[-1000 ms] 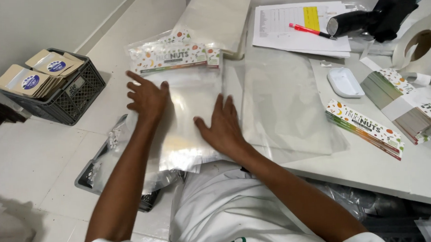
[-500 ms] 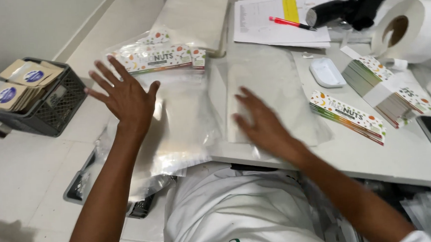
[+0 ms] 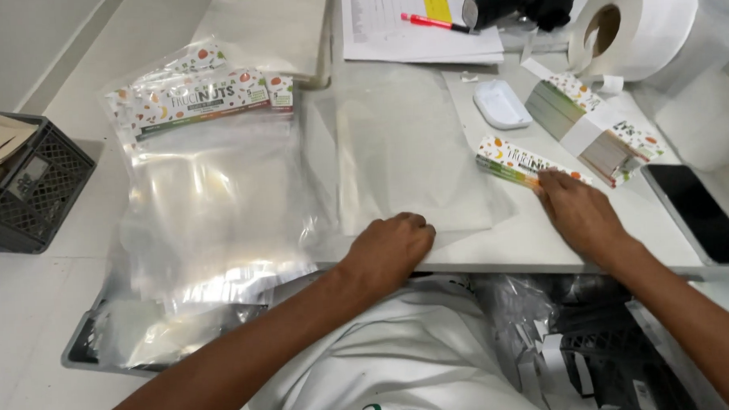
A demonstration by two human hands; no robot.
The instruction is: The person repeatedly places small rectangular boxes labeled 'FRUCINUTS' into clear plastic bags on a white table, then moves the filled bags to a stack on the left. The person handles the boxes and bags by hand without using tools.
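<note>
on the counter (image 3: 497,248): white top, work laid out flat
left hand (image 3: 389,249): grip curled, knuckles pressing the near edge of a clear plastic bag (image 3: 407,158)
right hand (image 3: 576,208): fingers together, flat on a printed card strip (image 3: 516,159)
bag stack (image 3: 212,195): just left, printed headers on top
card bundle (image 3: 590,121): beyond right hand

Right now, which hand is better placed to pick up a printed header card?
Probably the right hand: its fingertips already touch the loose header card beside the card stack. The left hand rests fisted on the flat clear bag, away from the cards.
</note>
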